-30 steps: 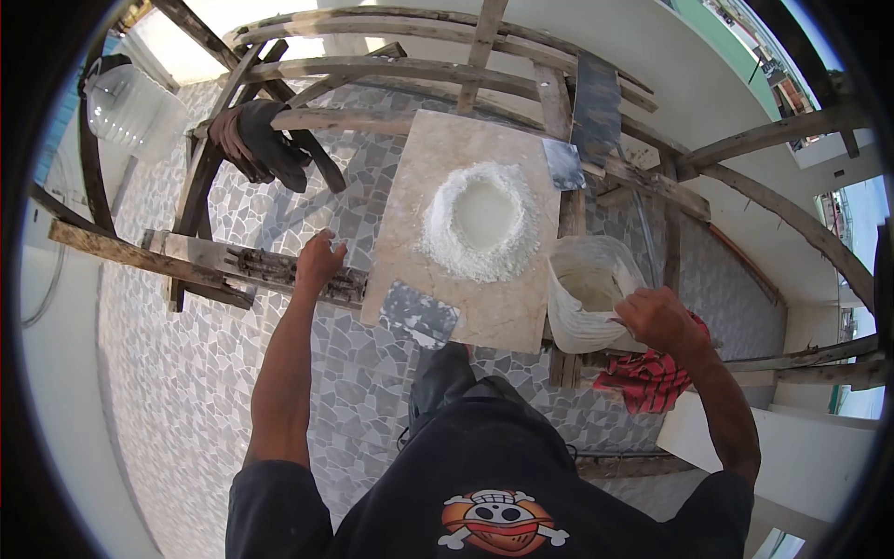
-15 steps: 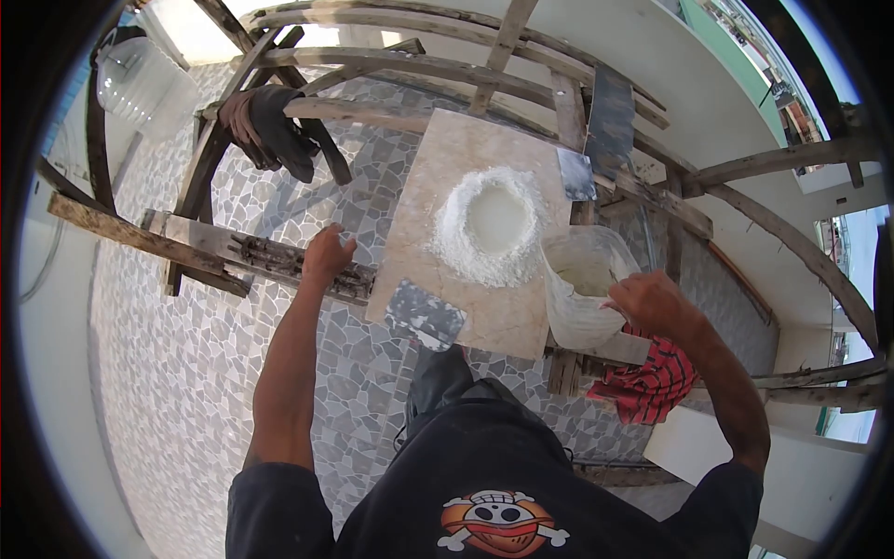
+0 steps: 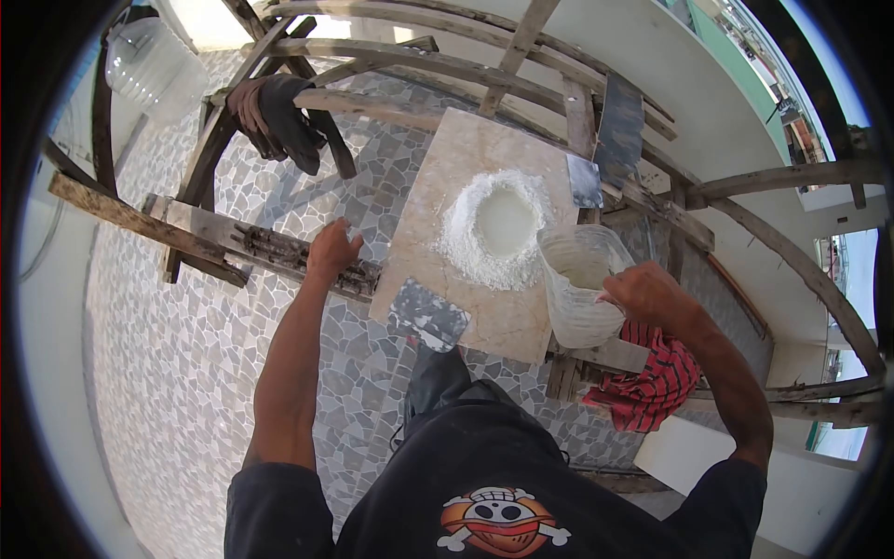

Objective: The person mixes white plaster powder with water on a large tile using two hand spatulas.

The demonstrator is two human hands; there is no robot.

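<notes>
My right hand (image 3: 647,296) is closed on the near right rim of a cloudy plastic tub (image 3: 579,326), which has some pale residue inside. The tub stands upright at the right edge of a stone-like board (image 3: 503,140). Beside it on the board, a ring of white powder (image 3: 458,244) surrounds a pool of milky liquid (image 3: 507,224). My left hand (image 3: 335,252) holds nothing; its fingers are apart above a rough wooden beam (image 3: 289,253), left of the board. A flat metal plate (image 3: 428,315) smeared with white lies on the board's near left corner.
Another metal plate (image 3: 585,181) rests at the far right corner, near a longer dark sheet (image 3: 618,130). Dark cloth (image 3: 279,121) hangs over the wooden frame at left, below a clear plastic jug (image 3: 154,70). A red-and-black cloth (image 3: 652,382) hangs right of the board.
The head view has shifted slightly. My right hand keeps its grip on the tub's rim, and my left hand stays over the beam with little movement.
</notes>
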